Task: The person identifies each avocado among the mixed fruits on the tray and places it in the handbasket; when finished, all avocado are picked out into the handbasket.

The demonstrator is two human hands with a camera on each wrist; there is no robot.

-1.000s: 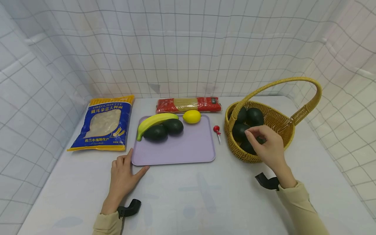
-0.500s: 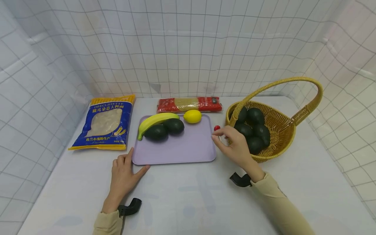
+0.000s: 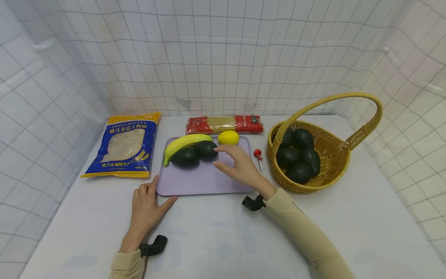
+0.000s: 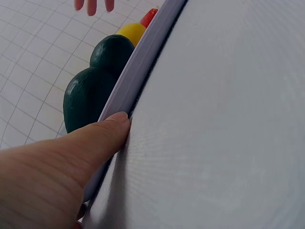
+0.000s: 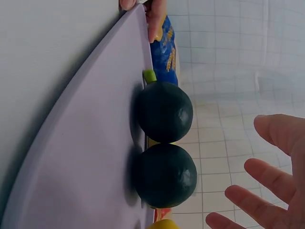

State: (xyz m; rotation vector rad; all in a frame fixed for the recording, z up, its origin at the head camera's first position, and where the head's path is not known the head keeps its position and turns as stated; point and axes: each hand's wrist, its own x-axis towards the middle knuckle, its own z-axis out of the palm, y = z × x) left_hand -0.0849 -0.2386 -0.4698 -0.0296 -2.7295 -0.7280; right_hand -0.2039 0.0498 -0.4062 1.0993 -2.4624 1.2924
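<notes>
Avocados point(image 3: 185, 157): Two smooth, dark green rounded forms lie side by side toward the back left of the tray, skins catching a dull shine.
Right hand point(image 3: 242, 168): Hangs over the tray beside the right-hand avocado, thumb and fingers spread well apart and holding nothing; the right wrist view shows a gap between fingertips and fruit.
Left hand point(image 3: 146, 205): Straddles the tray's near left corner, thumb against the front rim and forefinger along the side, a wide spread with no closed grasp.
Tray point(image 3: 205, 182): A shallow lilac rectangle with rounded corners and a thin raised rim; its smooth surface stretches from the fruit to the front edge.
Banana point(image 3: 184, 144): Yellow-green and curved, it arcs behind the avocados.
Lemon point(image 3: 228, 138): Bright yellow, at the tray's far rim.
Packets: Glossy red spaghetti point(image 3: 223, 124) lies behind; a crinkled blue-and-yellow orecchiette bag point(image 3: 127, 143) lies left.
Basket point(image 3: 334, 155): Golden woven wicker with a tall arched handle, holding five more dark green avocados at right.
Lollipop point(image 3: 258, 153): Red-headed, white-sticked, on the strip between tray and basket.
Tabletop point(image 3: 209, 240): White and flat, it spreads from the tray's front rim toward the person.
</notes>
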